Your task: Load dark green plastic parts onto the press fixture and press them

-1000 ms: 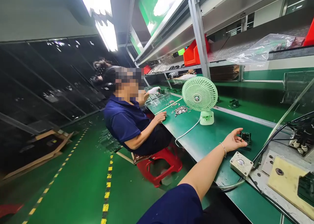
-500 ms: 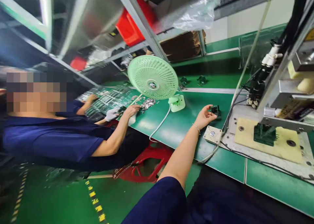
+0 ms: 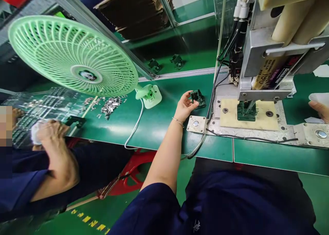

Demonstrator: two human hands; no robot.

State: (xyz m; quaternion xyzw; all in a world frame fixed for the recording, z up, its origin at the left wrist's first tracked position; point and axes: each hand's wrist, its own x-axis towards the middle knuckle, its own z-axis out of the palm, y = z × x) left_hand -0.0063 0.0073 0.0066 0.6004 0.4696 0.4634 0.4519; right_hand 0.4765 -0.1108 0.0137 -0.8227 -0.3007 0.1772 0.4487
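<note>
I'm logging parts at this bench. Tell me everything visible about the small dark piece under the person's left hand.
The small dark part is blackish-green, blocky, with raised ribs or tabs on top; it looks like moulded plastic, though fine detail is unclear. It sits on the green bench, just left of the press fixture's metal base plate. The left hand touches its left side with thumb and fingertips; whether it is lifted cannot be told.

A single head-worn camera looks forward and down from above the seated person's lap, across the green bench (image 3: 159, 125) at close range. The press (image 3: 272, 63) rises at upper right, the fan (image 3: 73, 56) at upper left; a co-worker's arm (image 3: 55, 163) fills the left edge.
</note>
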